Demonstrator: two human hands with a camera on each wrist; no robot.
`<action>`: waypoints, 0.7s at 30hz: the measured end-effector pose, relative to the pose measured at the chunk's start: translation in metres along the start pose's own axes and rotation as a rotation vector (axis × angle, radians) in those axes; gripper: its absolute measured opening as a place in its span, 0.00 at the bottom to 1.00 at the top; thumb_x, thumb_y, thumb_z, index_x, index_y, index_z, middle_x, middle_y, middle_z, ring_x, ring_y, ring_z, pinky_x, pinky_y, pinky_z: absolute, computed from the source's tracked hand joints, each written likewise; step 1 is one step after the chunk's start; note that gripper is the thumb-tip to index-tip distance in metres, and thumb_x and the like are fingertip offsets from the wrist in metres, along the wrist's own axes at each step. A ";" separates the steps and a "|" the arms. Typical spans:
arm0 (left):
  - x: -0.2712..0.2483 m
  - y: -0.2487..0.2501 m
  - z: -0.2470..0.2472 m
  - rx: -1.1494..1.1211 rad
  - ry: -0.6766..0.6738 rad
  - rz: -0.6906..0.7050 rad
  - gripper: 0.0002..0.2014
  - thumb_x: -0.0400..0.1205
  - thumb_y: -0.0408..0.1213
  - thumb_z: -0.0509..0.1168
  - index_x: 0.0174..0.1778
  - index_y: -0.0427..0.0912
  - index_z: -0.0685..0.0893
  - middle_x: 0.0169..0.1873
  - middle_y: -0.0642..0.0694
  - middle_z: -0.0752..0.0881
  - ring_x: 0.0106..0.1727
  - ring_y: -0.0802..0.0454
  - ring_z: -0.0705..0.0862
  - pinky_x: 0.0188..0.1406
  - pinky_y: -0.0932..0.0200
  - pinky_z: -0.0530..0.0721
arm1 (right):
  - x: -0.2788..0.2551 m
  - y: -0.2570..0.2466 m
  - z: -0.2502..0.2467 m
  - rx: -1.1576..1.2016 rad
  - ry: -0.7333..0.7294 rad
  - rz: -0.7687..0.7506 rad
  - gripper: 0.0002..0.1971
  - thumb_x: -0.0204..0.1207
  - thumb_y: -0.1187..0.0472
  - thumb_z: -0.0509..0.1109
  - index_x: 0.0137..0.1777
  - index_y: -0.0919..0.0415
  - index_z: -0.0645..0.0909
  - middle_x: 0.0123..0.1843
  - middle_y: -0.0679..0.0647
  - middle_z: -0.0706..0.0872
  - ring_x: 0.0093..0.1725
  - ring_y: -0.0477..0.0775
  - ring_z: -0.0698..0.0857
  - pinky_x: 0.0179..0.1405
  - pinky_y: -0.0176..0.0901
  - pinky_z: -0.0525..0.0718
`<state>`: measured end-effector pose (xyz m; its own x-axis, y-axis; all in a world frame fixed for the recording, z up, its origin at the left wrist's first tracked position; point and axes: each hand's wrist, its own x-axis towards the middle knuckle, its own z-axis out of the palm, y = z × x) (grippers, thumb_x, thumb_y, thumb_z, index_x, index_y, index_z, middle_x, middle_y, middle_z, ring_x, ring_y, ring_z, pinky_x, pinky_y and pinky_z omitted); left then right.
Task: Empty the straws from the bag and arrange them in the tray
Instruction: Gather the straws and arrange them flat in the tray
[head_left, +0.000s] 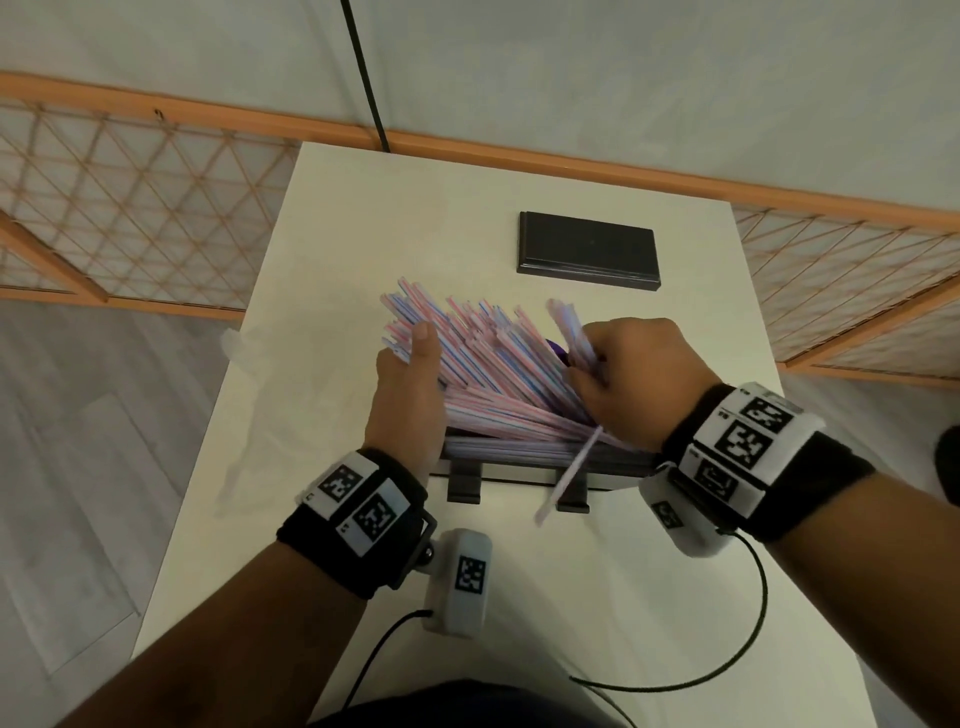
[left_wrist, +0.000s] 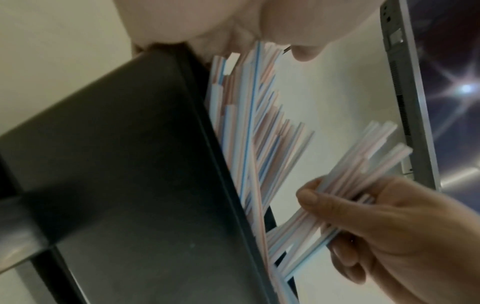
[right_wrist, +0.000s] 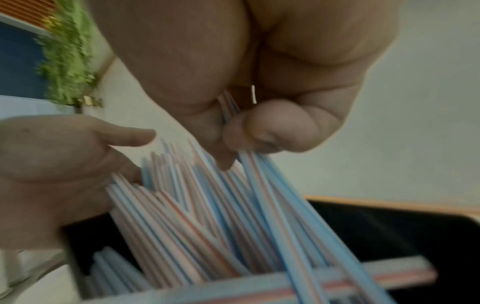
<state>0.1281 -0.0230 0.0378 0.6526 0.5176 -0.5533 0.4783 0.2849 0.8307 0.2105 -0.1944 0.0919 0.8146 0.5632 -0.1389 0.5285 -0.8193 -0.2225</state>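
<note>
Several pink-and-blue striped straws (head_left: 493, 374) fan up and away out of a black tray (head_left: 519, 470) on the white table. My left hand (head_left: 415, 358) lies flat against the left side of the fan, with fingers straight and thumb out (right_wrist: 130, 135). My right hand (head_left: 597, 374) grips a small bunch of straws (left_wrist: 363, 164) at the right side of the fan, above the tray (right_wrist: 389, 236). One loose straw (head_left: 566, 478) sticks out over the tray's near rim. The tray's dark wall (left_wrist: 130, 164) fills the left wrist view, with straws (left_wrist: 254, 123) leaning on it.
A flat black rectangular piece (head_left: 587, 249) lies farther back on the table. A crumpled clear bag (head_left: 244, 374) lies at the table's left edge. A wooden lattice screen (head_left: 130, 208) stands behind and on both sides. Wrist-camera cables (head_left: 727, 649) trail over the near table.
</note>
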 end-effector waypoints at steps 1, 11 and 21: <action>0.000 0.000 0.001 0.001 -0.010 -0.001 0.39 0.86 0.67 0.51 0.87 0.43 0.59 0.76 0.43 0.74 0.83 0.41 0.69 0.76 0.52 0.65 | 0.000 -0.009 -0.002 -0.035 -0.011 -0.052 0.11 0.79 0.55 0.66 0.35 0.54 0.73 0.33 0.55 0.79 0.40 0.64 0.80 0.38 0.44 0.63; -0.003 -0.003 -0.007 -0.096 0.025 0.033 0.56 0.65 0.82 0.51 0.84 0.47 0.69 0.80 0.43 0.75 0.80 0.41 0.74 0.82 0.38 0.69 | -0.018 0.009 -0.029 0.138 -0.132 -0.001 0.20 0.66 0.57 0.76 0.59 0.50 0.82 0.40 0.42 0.86 0.37 0.44 0.83 0.44 0.37 0.80; -0.011 -0.003 0.002 0.011 0.041 0.094 0.42 0.82 0.73 0.47 0.82 0.42 0.66 0.72 0.40 0.78 0.75 0.36 0.76 0.77 0.39 0.72 | -0.024 0.008 0.039 -0.042 -0.368 -0.022 0.38 0.70 0.29 0.66 0.73 0.53 0.66 0.62 0.54 0.72 0.56 0.59 0.82 0.60 0.53 0.83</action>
<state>0.1206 -0.0318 0.0412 0.6704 0.5742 -0.4700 0.4227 0.2251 0.8779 0.1857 -0.2105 0.0556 0.6662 0.5755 -0.4743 0.5607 -0.8059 -0.1902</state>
